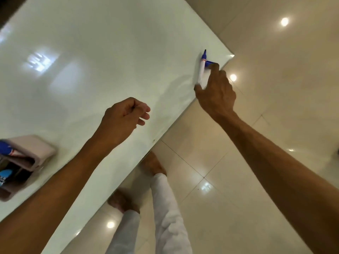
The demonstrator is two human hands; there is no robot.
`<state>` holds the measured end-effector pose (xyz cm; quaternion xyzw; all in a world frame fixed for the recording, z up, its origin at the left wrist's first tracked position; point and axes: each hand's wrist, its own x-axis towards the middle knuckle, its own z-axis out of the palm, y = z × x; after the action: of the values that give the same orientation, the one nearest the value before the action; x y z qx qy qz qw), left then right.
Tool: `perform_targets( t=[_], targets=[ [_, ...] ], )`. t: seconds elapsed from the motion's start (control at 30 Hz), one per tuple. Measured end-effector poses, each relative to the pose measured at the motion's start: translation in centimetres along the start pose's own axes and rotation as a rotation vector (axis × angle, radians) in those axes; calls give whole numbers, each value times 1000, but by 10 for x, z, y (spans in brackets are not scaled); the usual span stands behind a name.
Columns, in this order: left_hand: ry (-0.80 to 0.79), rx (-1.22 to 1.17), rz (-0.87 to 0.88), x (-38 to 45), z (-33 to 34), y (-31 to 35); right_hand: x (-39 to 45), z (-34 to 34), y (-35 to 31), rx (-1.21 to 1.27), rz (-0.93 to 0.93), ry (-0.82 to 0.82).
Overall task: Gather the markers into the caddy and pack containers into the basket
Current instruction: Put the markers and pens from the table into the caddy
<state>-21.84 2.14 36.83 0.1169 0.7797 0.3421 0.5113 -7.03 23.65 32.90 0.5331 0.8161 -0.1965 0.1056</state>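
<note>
The right hand [216,90] reaches to the far right corner of the white table [91,52] and closes thumb and fingers around a white-barrelled marker [201,70] with a blue uncapped tip; a blue piece, probably its cap [211,63], lies against the fingertips, though blur hides whether it is gripped too. To do this well, I judge the hand should secure barrel and cap together, keep the tip off the glossy surface, and avoid nudging either over the nearby edge. The left hand [124,116] hovers above the near edge, fingers loosely curled, holding nothing. The pinkish caddy [39,151] sits at the near left, well apart, already holding blue items; nothing lies between. No basket or containers are visible.
</note>
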Motion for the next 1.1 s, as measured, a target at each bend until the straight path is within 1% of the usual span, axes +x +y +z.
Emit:
perform_targets(
  t=[0.07, 0.17, 0.33, 0.47, 0.53, 0.63, 0.7, 0.83, 0.87, 0.93, 1.03, 1.1],
  targets=[
    [-17, 7, 2, 4, 6, 6, 16, 4, 12, -23, 15, -19],
    [-29, 16, -13, 5, 11, 9, 28, 13, 19, 4, 22, -52],
    [-15, 21, -50, 1, 1, 2, 35, 23, 5, -9, 0, -69],
    [21, 11, -74, -7, -12, -14, 28, 34, -12, 33, -9, -67],
    [38, 3, -92, -12, -17, -23, 18, 40, -21, 75, -51, -110],
    [53, -10, -111, -19, -23, -38, -2, 47, -37, 236, -126, -251],
    [54, -25, -122, -22, -25, -47, -19, 52, -48, 363, -123, -325],
    [72, -30, -137, -26, -30, -61, -45, 55, -61, 724, 68, -443],
    [87, -27, -132, -28, -30, -63, -49, 52, -62, 815, 102, -447],
    [82, 27, -92, -33, -25, -63, -51, 41, -57, 931, 131, -398],
    [-62, 269, -25, -38, -14, -59, -47, 18, -41, 1042, 175, -255],
    [-89, 361, 31, -32, -11, -53, -41, 3, -27, 1070, 203, -191]
  ],
)
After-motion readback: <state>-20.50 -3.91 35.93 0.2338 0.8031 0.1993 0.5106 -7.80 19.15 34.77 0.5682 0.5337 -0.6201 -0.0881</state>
